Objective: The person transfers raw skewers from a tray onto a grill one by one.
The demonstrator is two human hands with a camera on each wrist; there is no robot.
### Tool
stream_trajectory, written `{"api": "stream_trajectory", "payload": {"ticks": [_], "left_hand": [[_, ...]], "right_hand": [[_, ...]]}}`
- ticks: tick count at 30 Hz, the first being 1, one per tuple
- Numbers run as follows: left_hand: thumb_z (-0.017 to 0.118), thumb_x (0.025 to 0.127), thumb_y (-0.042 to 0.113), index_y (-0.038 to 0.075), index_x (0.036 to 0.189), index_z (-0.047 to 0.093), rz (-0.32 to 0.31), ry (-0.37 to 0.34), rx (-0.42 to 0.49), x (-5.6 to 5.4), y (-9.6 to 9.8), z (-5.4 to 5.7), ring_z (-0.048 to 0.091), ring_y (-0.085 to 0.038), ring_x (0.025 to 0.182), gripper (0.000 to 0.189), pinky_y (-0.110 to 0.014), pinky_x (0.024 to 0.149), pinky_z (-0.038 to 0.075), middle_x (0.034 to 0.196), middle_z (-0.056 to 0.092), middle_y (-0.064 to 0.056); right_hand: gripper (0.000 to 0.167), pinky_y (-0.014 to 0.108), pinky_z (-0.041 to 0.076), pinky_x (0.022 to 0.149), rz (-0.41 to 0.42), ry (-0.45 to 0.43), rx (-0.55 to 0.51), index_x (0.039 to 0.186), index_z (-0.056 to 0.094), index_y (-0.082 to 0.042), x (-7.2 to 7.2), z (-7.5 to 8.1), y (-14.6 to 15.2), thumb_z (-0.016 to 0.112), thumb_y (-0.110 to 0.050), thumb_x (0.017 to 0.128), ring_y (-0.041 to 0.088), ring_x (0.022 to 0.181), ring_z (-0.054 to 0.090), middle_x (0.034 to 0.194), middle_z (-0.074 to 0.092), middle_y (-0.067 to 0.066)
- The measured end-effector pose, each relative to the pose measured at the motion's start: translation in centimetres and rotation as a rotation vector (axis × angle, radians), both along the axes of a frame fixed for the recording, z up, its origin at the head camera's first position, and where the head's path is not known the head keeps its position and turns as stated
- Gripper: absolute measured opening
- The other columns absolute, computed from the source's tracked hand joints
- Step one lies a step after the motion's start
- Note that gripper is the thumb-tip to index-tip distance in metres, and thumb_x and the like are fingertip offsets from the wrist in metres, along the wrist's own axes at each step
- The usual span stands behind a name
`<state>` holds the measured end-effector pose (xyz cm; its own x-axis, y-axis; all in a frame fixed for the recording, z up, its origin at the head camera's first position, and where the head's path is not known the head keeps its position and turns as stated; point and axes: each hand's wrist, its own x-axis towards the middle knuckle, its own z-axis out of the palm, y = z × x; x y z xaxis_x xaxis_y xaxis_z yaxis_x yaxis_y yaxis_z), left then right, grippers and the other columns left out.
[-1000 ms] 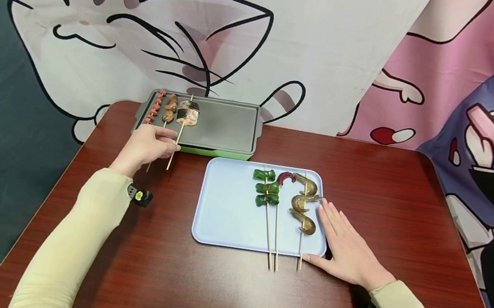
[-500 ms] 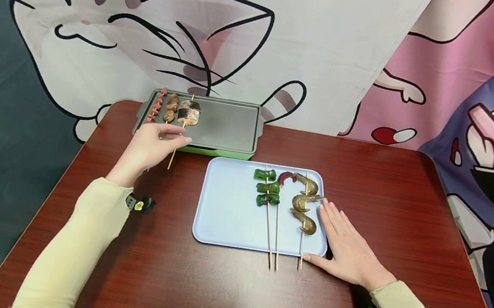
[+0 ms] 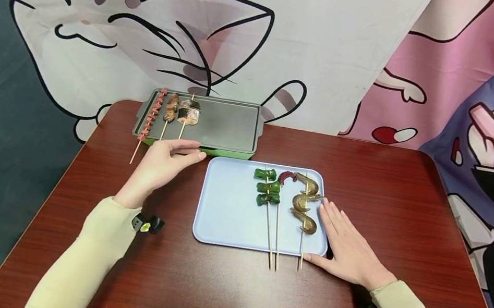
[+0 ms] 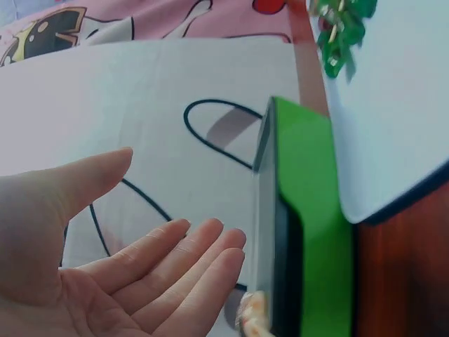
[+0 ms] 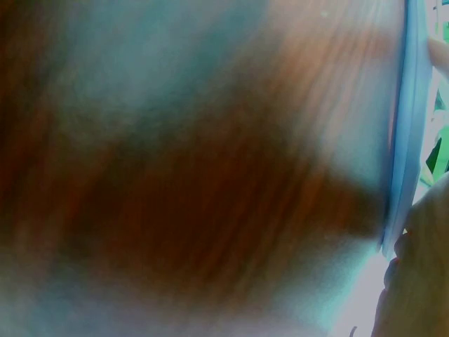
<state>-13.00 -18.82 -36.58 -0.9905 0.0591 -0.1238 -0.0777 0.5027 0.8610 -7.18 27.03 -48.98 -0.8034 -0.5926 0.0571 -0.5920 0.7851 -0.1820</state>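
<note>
My left hand (image 3: 164, 164) hovers just in front of the dark grill plate (image 3: 227, 126), which has a green base. The left wrist view shows its fingers relaxed, with nothing between them. On the plate lie a skewer of red pieces (image 3: 154, 112), a brown meat skewer (image 3: 171, 107) and a thick pale skewer with a dark band (image 3: 188, 112). My right hand (image 3: 352, 250) rests flat against the right edge of the light blue tray (image 3: 226, 203). That tray carries a green pepper skewer (image 3: 268, 188), a dark red tentacle skewer (image 3: 287, 176) and a shrimp skewer (image 3: 304, 203).
Both the grill and the tray stand on a reddish-brown wooden table (image 3: 226, 298). A printed cloth (image 3: 329, 44) hangs directly behind the table's far edge. Stick ends of the tray's skewers stick out over its front rim.
My left hand has let go of the pale banded skewer's stick, which lies on the plate, and has drawn back to the right and nearer. The right hand stays put.
</note>
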Motion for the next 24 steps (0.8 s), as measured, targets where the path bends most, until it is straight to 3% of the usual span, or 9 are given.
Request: {"api": "stream_trajectory", "payload": {"ticks": [18, 24], "left_hand": [[0.076, 0.093, 0.028, 0.003, 0.137, 0.063, -0.03, -0.104, 0.2, 2.5, 3.3, -3.8, 0.066, -0.021, 0.114, 0.052, -0.041, 0.102, 0.051, 0.124, 0.07, -0.011], [0.08, 0.09, 0.029, 0.003, 0.137, 0.063, -0.04, -0.129, 0.217, 3.1, 4.8, -5.0, 0.065, -0.022, 0.116, 0.057, -0.045, 0.101, 0.052, 0.124, 0.07, -0.012]], "right_hand": [[0.116, 0.044, 0.013, 0.125, 0.002, 0.004, -0.005, 0.16, 0.021, 0.002, -0.1, -0.1, 0.2, 0.063, -0.075, 0.085, 0.034, 0.153, 0.014, 0.167, 0.014, 0.018], [0.116, 0.045, 0.013, 0.125, 0.006, 0.002, -0.009, 0.16, 0.022, 0.003, -0.2, -0.2, 0.1, 0.062, -0.076, 0.085, 0.034, 0.153, 0.014, 0.167, 0.014, 0.018]]}}
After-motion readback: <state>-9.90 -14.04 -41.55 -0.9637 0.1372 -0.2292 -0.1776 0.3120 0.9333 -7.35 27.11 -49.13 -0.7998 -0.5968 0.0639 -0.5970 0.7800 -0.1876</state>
